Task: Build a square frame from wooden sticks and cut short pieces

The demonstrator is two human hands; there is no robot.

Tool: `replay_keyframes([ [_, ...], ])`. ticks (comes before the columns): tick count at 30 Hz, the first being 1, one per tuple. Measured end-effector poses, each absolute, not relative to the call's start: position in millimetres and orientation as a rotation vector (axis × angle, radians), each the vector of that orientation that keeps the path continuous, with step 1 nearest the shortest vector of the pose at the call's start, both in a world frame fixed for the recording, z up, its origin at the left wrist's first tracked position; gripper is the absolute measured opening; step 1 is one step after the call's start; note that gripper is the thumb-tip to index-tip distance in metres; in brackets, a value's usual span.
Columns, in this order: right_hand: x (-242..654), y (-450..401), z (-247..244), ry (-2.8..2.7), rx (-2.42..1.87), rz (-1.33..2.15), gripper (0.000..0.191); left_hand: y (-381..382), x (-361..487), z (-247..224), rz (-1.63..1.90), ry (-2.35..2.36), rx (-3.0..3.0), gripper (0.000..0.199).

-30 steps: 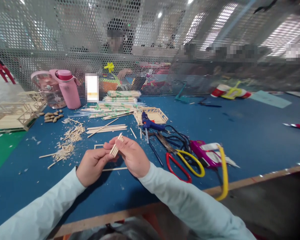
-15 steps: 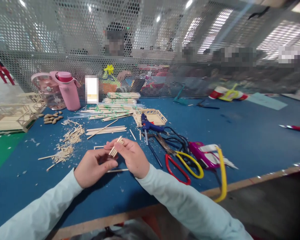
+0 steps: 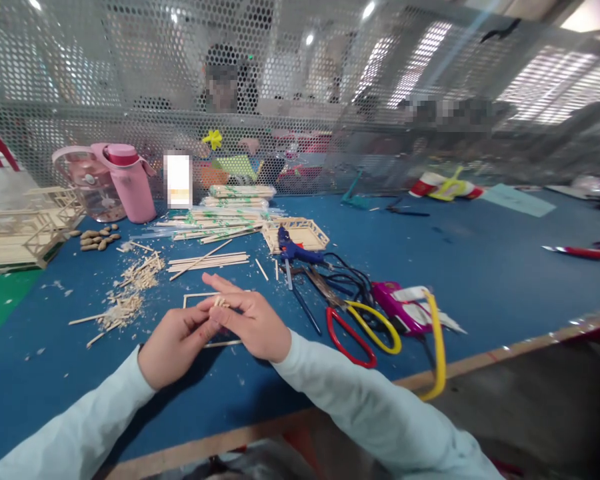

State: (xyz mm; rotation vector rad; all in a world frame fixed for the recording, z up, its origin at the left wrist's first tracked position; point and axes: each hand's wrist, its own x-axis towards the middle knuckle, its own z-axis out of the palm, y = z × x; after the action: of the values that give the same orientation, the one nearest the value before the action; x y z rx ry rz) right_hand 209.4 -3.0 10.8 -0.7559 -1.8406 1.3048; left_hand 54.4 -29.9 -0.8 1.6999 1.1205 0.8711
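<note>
Several short wooden sticks (image 3: 221,303) are bunched between my two hands, mostly covered by the fingers. My right hand (image 3: 257,323) is closed on them, thumb in front. My left hand (image 3: 173,343) is closed too, its fingertips pressed against the bundle from the left. Under the hands, a thin stick frame (image 3: 196,295) lies on the blue table (image 3: 195,407), partly hidden. Long loose sticks (image 3: 215,261) lie just beyond. A blue glue gun (image 3: 300,251) rests by a small wooden tray-like piece (image 3: 313,233).
Scissors (image 3: 363,327) and a purple tool (image 3: 403,310) with cables lie right. Stick scraps (image 3: 135,283), stones (image 3: 100,239), a pink bottle (image 3: 133,190) and wooden models (image 3: 20,237) stand left. Behind is a perforated screen (image 3: 145,80) with a person beyond.
Both hands have closed in around the short sticks, which now show only at their ends. My left fingers have come up against the bundle. The view has shifted slightly.
</note>
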Motion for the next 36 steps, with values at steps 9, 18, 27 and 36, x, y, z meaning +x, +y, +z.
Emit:
replay_keyframes([
  [9,214,11,6,-1.597,-0.808,1.368,0.047,-29,61,1,0.832,1.005,0.871,0.048],
  [18,215,11,16,-1.733,-0.853,1.512,0.029,-30,64,3,0.773,1.007,1.015,0.044],
  [27,218,29,3,-0.993,-0.963,1.561,0.027,-24,57,0,0.882,1.180,1.212,0.043],
  [36,217,29,-1,-1.088,-0.995,1.600,0.029,14,-33,23,0.789,2.476,1.757,0.039],
])
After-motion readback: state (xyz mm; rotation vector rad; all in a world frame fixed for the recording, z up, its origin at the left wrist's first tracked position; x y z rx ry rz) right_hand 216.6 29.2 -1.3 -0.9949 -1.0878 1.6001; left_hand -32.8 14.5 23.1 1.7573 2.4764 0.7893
